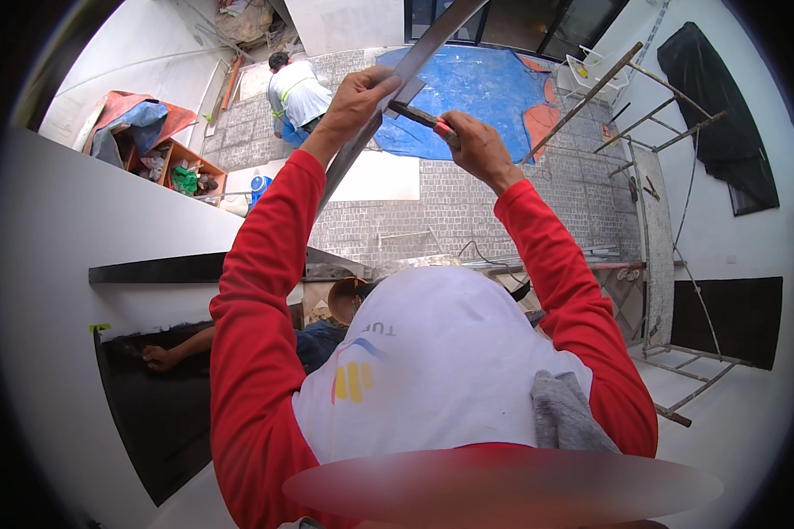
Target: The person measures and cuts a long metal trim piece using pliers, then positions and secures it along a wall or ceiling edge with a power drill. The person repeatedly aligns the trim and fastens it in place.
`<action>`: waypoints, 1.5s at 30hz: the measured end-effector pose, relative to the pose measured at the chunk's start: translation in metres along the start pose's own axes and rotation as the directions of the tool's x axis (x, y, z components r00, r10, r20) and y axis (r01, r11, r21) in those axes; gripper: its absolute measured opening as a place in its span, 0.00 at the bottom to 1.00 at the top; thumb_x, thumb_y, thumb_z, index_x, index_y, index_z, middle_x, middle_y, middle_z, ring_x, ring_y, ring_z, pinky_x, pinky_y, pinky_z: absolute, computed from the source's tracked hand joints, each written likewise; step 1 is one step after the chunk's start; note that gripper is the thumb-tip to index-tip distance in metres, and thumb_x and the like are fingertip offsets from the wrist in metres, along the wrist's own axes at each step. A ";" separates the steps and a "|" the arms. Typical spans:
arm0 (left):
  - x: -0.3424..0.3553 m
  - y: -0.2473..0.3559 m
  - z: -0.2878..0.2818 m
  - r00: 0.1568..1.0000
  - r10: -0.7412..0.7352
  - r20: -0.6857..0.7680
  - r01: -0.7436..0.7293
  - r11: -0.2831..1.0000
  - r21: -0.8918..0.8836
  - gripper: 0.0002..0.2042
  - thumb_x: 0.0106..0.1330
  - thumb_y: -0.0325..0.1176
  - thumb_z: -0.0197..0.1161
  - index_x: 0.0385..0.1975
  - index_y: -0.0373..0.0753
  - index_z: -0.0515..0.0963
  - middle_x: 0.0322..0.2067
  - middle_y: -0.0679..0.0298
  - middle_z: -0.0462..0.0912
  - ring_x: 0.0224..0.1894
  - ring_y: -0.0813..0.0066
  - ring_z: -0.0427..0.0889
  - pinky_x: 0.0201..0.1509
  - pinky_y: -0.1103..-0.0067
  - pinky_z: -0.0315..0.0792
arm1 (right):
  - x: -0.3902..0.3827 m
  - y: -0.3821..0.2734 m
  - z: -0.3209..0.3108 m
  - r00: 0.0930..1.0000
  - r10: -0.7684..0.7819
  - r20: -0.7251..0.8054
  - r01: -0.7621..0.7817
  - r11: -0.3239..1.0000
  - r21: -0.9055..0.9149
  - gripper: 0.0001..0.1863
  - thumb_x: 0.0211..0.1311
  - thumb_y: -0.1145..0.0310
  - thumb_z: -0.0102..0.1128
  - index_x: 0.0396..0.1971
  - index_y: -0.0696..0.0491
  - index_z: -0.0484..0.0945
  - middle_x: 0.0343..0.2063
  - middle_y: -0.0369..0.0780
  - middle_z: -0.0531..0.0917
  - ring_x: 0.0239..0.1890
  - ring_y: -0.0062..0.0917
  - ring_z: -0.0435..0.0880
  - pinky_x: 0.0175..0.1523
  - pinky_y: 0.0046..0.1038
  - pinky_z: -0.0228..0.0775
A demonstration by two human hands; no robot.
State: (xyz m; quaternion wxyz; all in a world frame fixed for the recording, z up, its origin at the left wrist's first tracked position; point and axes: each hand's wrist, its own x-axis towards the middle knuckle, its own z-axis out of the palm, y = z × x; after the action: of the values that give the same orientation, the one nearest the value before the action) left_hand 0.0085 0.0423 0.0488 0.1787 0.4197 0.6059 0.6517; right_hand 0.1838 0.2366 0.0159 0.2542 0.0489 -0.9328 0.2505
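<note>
Paved floor (397, 216) below, outstretched left hand (358, 102) on metal bar (434, 40)

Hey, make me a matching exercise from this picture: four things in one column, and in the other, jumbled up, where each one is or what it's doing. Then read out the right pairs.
Column one
1. Left hand
2. Right hand
3. Blue sheet
4. Black sheet

Column two
A. Hanging against the white wall
B. Around the dark tool with red on its handle
C. Spread out over the paved ground
D. Holding the gray metal bar

Right pairs: 1-D, 2-B, 3-C, 4-A.
</note>
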 end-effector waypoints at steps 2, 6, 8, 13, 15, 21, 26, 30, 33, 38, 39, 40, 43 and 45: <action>0.001 0.001 0.000 1.000 -0.009 0.007 0.009 1.000 -0.006 0.11 0.76 0.33 0.62 0.50 0.34 0.83 0.40 0.72 0.85 0.43 0.86 0.79 0.52 0.86 0.71 | 0.000 0.001 0.001 1.000 -0.014 -0.007 0.014 1.000 0.011 0.11 0.74 0.60 0.58 0.40 0.54 0.76 0.33 0.46 0.83 0.35 0.47 0.84 0.38 0.44 0.74; 0.001 0.000 0.000 0.999 -0.036 0.001 0.036 0.999 -0.009 0.12 0.77 0.35 0.62 0.49 0.34 0.83 0.39 0.72 0.84 0.43 0.86 0.78 0.52 0.86 0.71 | 0.001 0.002 0.001 1.000 0.002 0.014 -0.002 1.000 -0.029 0.08 0.70 0.67 0.61 0.44 0.54 0.76 0.35 0.45 0.84 0.37 0.44 0.85 0.40 0.42 0.77; -0.001 -0.002 -0.001 1.000 -0.026 0.004 0.026 0.996 0.083 0.13 0.77 0.36 0.62 0.50 0.34 0.82 0.39 0.72 0.83 0.43 0.86 0.78 0.52 0.85 0.71 | 0.001 0.004 0.000 1.000 0.022 0.020 -0.020 0.997 -0.068 0.09 0.68 0.71 0.63 0.46 0.54 0.76 0.36 0.45 0.84 0.38 0.43 0.86 0.41 0.40 0.79; -0.009 -0.013 -0.009 0.987 -0.148 0.065 0.132 0.970 0.206 0.16 0.78 0.41 0.60 0.54 0.35 0.79 0.40 0.70 0.82 0.44 0.84 0.76 0.53 0.82 0.71 | 0.002 0.013 -0.012 0.999 0.044 -0.029 -0.048 0.992 -0.117 0.11 0.67 0.72 0.64 0.47 0.53 0.76 0.37 0.45 0.84 0.38 0.43 0.86 0.41 0.41 0.78; -0.013 -0.016 -0.015 0.969 -0.214 0.119 0.181 0.954 0.238 0.17 0.79 0.44 0.58 0.53 0.35 0.79 0.40 0.68 0.82 0.43 0.82 0.76 0.52 0.81 0.71 | 0.002 0.021 -0.024 0.997 0.077 -0.031 -0.080 0.992 -0.100 0.13 0.66 0.71 0.65 0.48 0.53 0.76 0.36 0.46 0.85 0.38 0.44 0.86 0.41 0.41 0.77; -0.023 -0.016 -0.021 0.878 -0.382 0.288 0.316 0.915 0.251 0.17 0.80 0.44 0.55 0.50 0.34 0.79 0.38 0.67 0.82 0.42 0.80 0.80 0.53 0.78 0.74 | 0.010 0.059 -0.069 0.975 0.217 0.048 -0.214 0.975 -0.067 0.16 0.67 0.64 0.68 0.50 0.50 0.77 0.35 0.46 0.86 0.34 0.39 0.86 0.40 0.35 0.75; -0.017 -0.018 0.005 0.912 -0.242 0.332 0.259 0.966 -0.008 0.16 0.81 0.42 0.53 0.49 0.34 0.79 0.28 0.69 0.77 0.29 0.82 0.77 0.36 0.81 0.75 | 0.009 0.090 -0.093 0.914 0.368 0.171 -0.393 0.909 0.141 0.16 0.70 0.62 0.66 0.51 0.53 0.78 0.33 0.38 0.84 0.33 0.22 0.82 0.40 0.27 0.74; -0.012 -0.017 0.015 0.920 -0.350 0.179 0.335 0.936 0.107 0.16 0.81 0.42 0.54 0.50 0.35 0.78 0.28 0.69 0.77 0.27 0.83 0.77 0.32 0.82 0.75 | 0.003 0.102 -0.091 0.876 0.387 0.287 -0.452 0.867 0.211 0.17 0.71 0.63 0.65 0.53 0.57 0.78 0.37 0.37 0.84 0.36 0.20 0.82 0.44 0.26 0.74; -0.008 -0.009 0.013 0.950 -0.304 0.071 0.287 0.941 0.177 0.17 0.80 0.43 0.55 0.52 0.34 0.78 0.29 0.69 0.78 0.27 0.84 0.78 0.34 0.83 0.78 | -0.009 0.103 -0.081 0.766 0.478 0.431 -0.587 0.792 0.164 0.20 0.71 0.64 0.65 0.58 0.58 0.77 0.45 0.41 0.87 0.45 0.24 0.85 0.54 0.29 0.76; 0.005 0.010 0.011 0.979 -0.181 -0.098 0.196 0.964 0.182 0.16 0.79 0.41 0.56 0.51 0.33 0.78 0.32 0.67 0.80 0.27 0.80 0.83 0.31 0.82 0.81 | -0.055 0.071 -0.029 0.807 0.327 0.493 -0.501 0.820 0.276 0.19 0.71 0.65 0.65 0.56 0.58 0.77 0.43 0.41 0.87 0.45 0.25 0.86 0.53 0.30 0.77; 0.008 0.013 0.013 0.972 -0.184 -0.145 0.209 0.961 0.183 0.16 0.79 0.41 0.56 0.51 0.33 0.78 0.32 0.66 0.81 0.28 0.79 0.84 0.31 0.81 0.81 | -0.064 0.061 -0.019 0.767 0.356 0.534 -0.538 0.810 0.234 0.18 0.71 0.65 0.65 0.55 0.58 0.78 0.42 0.40 0.87 0.44 0.25 0.86 0.51 0.30 0.76; 0.011 0.016 0.014 0.969 -0.166 -0.182 0.199 0.963 0.181 0.15 0.79 0.41 0.56 0.50 0.33 0.78 0.32 0.65 0.81 0.28 0.78 0.85 0.31 0.81 0.81 | -0.073 0.048 -0.010 0.805 0.301 0.510 -0.471 0.848 0.242 0.18 0.70 0.65 0.66 0.54 0.56 0.79 0.39 0.40 0.86 0.42 0.26 0.85 0.49 0.31 0.76; 0.018 0.019 0.020 0.961 -0.076 -0.265 0.139 0.964 0.228 0.14 0.78 0.37 0.54 0.49 0.32 0.77 0.32 0.60 0.83 0.28 0.70 0.89 0.31 0.78 0.83 | -0.094 0.008 0.012 0.820 0.254 0.512 -0.389 0.905 0.173 0.19 0.73 0.57 0.58 0.54 0.52 0.82 0.39 0.47 0.87 0.41 0.41 0.86 0.49 0.37 0.74; 0.022 0.019 0.025 0.945 -0.003 -0.327 0.102 0.953 0.286 0.15 0.76 0.34 0.52 0.52 0.30 0.77 0.33 0.55 0.85 0.29 0.66 0.91 0.31 0.77 0.86 | -0.104 -0.014 0.022 0.827 0.268 0.494 -0.376 0.918 0.131 0.22 0.77 0.51 0.47 0.53 0.49 0.83 0.42 0.45 0.88 0.46 0.42 0.86 0.51 0.38 0.75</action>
State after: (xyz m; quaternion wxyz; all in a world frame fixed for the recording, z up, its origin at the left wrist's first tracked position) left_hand 0.0204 0.0706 0.0716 0.0291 0.3130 0.7297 0.6072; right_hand 0.2667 0.2100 -0.0459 -0.0310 -0.0230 -0.9268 0.3735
